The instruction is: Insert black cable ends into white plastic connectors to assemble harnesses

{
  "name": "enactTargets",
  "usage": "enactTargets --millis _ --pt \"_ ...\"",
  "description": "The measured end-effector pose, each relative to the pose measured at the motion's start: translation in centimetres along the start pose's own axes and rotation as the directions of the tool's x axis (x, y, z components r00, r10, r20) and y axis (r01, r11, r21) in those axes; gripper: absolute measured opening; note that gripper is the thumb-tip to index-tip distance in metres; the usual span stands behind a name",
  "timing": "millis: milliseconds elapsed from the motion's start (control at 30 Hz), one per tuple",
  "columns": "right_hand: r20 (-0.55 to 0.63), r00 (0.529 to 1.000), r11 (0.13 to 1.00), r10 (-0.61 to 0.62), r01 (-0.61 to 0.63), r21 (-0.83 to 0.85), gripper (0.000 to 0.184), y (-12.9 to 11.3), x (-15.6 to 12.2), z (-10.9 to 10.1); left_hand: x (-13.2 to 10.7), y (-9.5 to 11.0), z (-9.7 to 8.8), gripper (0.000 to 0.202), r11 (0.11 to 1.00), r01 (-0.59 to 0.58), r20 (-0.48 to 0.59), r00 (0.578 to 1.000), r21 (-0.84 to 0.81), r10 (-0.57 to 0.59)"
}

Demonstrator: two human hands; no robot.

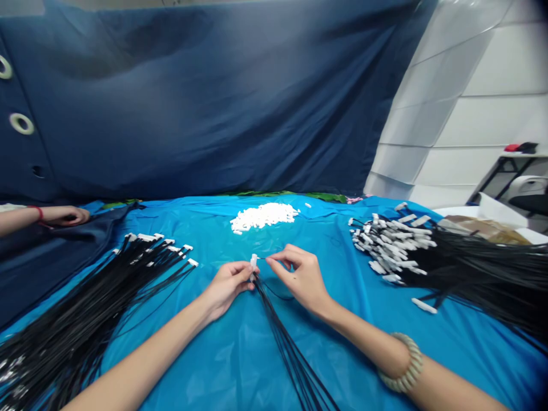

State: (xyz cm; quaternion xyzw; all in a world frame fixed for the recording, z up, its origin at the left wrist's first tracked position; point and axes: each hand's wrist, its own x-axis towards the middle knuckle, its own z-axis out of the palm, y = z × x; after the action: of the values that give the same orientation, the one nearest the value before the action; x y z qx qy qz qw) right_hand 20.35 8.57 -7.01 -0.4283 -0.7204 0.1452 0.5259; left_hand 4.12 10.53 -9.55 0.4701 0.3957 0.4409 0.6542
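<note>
In the middle of the head view, my left hand (233, 285) pinches a white plastic connector (254, 262) held upright. Several thin black wires (285, 339) run from the connector down toward the front edge. Just right of it, my right hand (302, 274) has thumb and forefinger pinched on the end of one black wire. That wire's tip points at the connector's side; whether it touches cannot be made out. A beaded bracelet (402, 362) circles my right wrist.
Loose white connectors (265, 217) lie piled on the blue sheet (209, 354) ahead. Black cable bundles with white ends lie left (85, 297) and right (462, 268). Another person's hand (68, 216) rests at far left. A dark blue curtain (205, 103) hangs behind.
</note>
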Motion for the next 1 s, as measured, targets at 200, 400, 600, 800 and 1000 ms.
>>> enactTargets --millis 200,400,600,800,1000 --pt "-0.013 1.0 0.999 0.001 -0.002 -0.033 0.018 0.04 -0.03 -0.13 0.04 -0.17 -0.04 0.02 1.0 -0.024 0.001 1.0 0.013 0.024" --pt "-0.009 1.0 0.999 -0.013 0.013 -0.051 0.016 -0.1 0.1 0.07 0.0 -0.26 -0.08 0.022 0.998 -0.044 0.001 0.999 0.043 0.044" --pt "-0.023 1.0 0.999 -0.002 0.001 -0.041 0.015 -0.29 -0.04 0.1 -0.01 -0.39 -0.2 0.019 0.993 -0.09 0.023 0.996 0.081 0.089" --pt "-0.026 0.999 0.999 0.027 -0.028 -0.027 0.015 -0.23 -0.15 0.23 0.1 -0.48 -0.25 0.018 0.991 -0.097 0.033 0.995 0.093 0.095" --pt "-0.026 0.999 0.998 -0.03 0.029 -0.049 0.013 -0.2 -0.16 0.13 0.1 -0.45 -0.3 0.017 0.988 -0.114 0.044 0.993 0.106 0.11"
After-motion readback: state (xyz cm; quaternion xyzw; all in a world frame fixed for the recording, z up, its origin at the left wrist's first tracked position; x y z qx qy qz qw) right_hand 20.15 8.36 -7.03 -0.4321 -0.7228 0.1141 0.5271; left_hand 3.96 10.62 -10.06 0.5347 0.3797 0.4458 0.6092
